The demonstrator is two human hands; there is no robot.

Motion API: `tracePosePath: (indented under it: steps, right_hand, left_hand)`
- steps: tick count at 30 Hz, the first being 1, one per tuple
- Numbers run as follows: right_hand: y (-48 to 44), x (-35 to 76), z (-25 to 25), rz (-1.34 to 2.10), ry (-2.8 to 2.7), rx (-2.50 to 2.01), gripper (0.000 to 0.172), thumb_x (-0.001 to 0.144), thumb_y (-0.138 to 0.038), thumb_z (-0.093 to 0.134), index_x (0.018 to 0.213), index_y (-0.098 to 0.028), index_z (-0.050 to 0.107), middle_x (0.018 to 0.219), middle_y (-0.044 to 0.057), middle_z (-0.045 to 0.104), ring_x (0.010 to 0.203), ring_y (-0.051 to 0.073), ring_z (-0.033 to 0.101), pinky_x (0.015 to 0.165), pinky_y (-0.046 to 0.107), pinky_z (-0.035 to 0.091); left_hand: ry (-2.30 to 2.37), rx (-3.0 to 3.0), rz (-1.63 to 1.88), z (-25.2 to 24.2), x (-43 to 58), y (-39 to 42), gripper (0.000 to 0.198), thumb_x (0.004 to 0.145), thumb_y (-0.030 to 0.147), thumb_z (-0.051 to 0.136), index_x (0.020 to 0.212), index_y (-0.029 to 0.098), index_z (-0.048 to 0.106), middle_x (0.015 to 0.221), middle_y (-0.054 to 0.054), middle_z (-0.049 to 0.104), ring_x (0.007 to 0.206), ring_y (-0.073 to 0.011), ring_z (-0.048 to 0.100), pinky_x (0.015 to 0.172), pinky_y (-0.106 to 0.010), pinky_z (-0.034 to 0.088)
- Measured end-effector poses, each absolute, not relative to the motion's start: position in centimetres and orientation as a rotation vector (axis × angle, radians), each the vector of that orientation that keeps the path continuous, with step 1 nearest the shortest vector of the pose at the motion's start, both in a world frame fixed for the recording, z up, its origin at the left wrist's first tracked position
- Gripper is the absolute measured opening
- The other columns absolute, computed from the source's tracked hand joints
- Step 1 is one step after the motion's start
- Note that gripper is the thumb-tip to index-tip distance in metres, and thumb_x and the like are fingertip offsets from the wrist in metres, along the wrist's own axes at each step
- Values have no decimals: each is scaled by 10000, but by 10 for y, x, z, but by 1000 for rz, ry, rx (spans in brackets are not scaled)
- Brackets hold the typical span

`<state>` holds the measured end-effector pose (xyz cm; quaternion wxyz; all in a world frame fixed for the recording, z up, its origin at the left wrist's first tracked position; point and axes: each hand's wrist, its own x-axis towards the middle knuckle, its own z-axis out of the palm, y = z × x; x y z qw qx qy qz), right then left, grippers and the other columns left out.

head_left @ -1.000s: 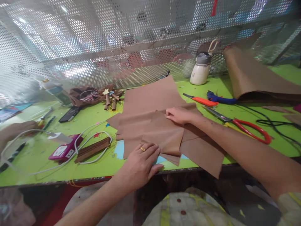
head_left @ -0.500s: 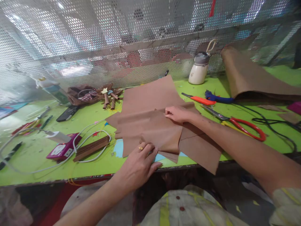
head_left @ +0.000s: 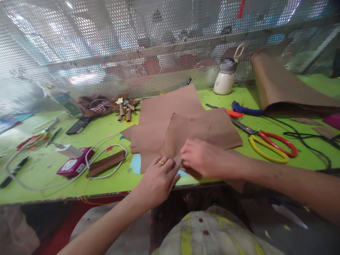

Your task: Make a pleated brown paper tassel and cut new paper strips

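Note:
A sheet of brown paper lies at an angle, partly raised, on top of a larger brown sheet. My left hand, with a ring on one finger, is closed at its near edge, fingers pinched on the paper. Close beside it, my right hand is curled on the same edge, slightly blurred by motion. Its fingertips grip the paper near my left fingers. Under the sheets, a bit of light blue paper shows at the left. Both forearms hide part of the table's front edge.
On the green table, scissors, an orange cutter and a blue glue gun lie right. A bottle and rolled brown paper stand behind. Folded brown strips, a purple power box and a phone are left.
My right hand has come from the middle of the paper down to its near edge, beside my left hand. The upper sheet has swung to the right, uncovering more of the larger sheet.

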<state>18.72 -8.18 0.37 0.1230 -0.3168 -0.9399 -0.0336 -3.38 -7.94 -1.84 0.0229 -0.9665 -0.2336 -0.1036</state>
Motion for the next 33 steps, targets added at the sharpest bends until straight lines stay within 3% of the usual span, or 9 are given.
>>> tracePosePath:
  steps: [3, 8, 15, 29, 33]
  right_hand:
    - [-109, 174, -18, -77, -2704, -999, 281, 932, -327, 457, 1010, -132, 644, 974, 121, 635, 908, 248, 507, 815, 389, 413]
    - [-120, 177, -40, -169, -2650, -1024, 323, 933, -270, 463, 1170, -90, 589, 1140, 157, 611, 1042, 275, 514, 884, 428, 430]
    - [-133, 193, -39, -196, -2608, -1037, 335, 927, -249, 483, 1188, -71, 594, 1198, 160, 616, 1132, 274, 520, 952, 436, 448]
    - [-161, 216, -52, -228, -2521, -1108, 365, 902, -197, 523, 1227, -43, 579, 1258, 180, 592, 1236, 295, 463, 990, 458, 475]
    - [-159, 212, -51, -251, -2486, -1102, 348, 894, -210, 532, 1192, -43, 598, 1211, 175, 623, 1208, 292, 493, 984, 452, 482]
  left_hand:
    - [-728, -2998, -303, -17, -34, -80, 248, 942, 219, 386, 1070, 136, 581, 965, -100, 581, 949, -227, 528, 862, -427, 462]
    - [-681, -3032, -317, -20, -38, -76, 268, 948, 215, 372, 1093, 117, 575, 994, -113, 586, 985, -229, 538, 881, -422, 474]
    - [-670, -3026, -454, -26, -56, -66, 285, 943, 192, 377, 1126, 102, 576, 1057, -136, 597, 1063, -222, 552, 890, -377, 508]
    - [-805, -2944, -423, -17, -76, -56, 283, 941, 208, 409, 1062, 98, 639, 1033, -118, 626, 967, -201, 568, 901, -369, 471]
    - [-863, -3003, -295, 3, -66, -42, 306, 943, 262, 402, 871, 151, 678, 912, -79, 647, 837, -175, 604, 840, -345, 483]
